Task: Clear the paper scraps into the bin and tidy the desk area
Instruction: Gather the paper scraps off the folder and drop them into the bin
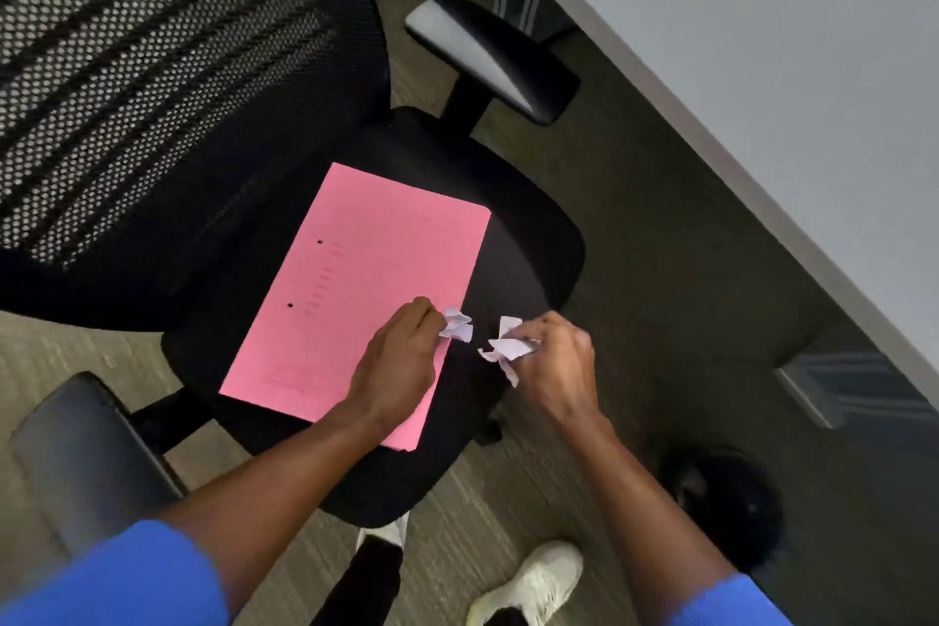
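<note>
Two small bunches of crumpled white paper scraps are in our hands above the black office chair seat [528, 239]. Our left hand [401, 361] pinches one crumpled white scrap [457, 324] at the fingertips, and our right hand [556, 361] is closed around a larger bundle of torn white scraps [508, 350], with loose ends sticking out past the fingers. Just behind the left grip lies a flat pink paper folder [355, 285] on the seat. We judge the scraps very light and soft, easy to crush and also easy to drop, so they are best gathered deep in the palm, not held by an edge. No bin is visible from here.
</note>
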The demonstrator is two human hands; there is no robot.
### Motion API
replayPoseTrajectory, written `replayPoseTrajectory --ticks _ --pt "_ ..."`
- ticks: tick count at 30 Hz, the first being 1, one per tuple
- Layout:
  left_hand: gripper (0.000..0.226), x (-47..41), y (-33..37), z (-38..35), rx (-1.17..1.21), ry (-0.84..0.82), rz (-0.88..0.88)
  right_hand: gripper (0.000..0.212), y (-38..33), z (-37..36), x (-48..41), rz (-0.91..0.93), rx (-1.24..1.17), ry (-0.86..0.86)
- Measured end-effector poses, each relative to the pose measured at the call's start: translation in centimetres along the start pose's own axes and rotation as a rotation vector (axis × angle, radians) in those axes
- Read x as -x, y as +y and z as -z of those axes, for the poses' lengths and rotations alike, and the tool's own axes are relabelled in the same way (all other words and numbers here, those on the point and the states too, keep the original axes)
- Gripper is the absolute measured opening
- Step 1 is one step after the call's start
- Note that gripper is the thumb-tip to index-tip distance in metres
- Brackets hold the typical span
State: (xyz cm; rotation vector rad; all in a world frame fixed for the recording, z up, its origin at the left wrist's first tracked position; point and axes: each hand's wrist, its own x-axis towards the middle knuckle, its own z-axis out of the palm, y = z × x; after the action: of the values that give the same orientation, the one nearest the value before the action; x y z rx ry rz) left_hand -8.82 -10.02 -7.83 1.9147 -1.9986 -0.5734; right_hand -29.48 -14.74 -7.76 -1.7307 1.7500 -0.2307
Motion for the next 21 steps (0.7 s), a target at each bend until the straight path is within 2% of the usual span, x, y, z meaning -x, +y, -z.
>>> replayPoseTrajectory --ticks 7,11,16,19,21 --pt "0.011 -1.2 9.6 -6.4 0.049 -0.082 -0.150 0.021 10.3 3.8 5.1 -0.270 -0.089 0.105" --pt "0.014 -1.3 14.8 -11.3 -0.016 -0.219 -0.255 0.021 16.4 5.9 7.8 -0.385 -0.124 0.150" --pt "0.005 0.0 22.5 -16.6 0.102 -0.261 -0.174 0.020 24.3 7.7 11.7 -0.520 -0.213 0.125" --pt "0.021 1.0 26.7 -20.3 0.097 -0.376 -0.057 0.009 28.7 8.5 14.4 -0.581 -0.303 0.172" --pt "0.025 1.5 29.1 -22.9 0.109 -0.443 0.010 0.013 31.6 8.9 16.1 -0.593 -0.266 0.188"
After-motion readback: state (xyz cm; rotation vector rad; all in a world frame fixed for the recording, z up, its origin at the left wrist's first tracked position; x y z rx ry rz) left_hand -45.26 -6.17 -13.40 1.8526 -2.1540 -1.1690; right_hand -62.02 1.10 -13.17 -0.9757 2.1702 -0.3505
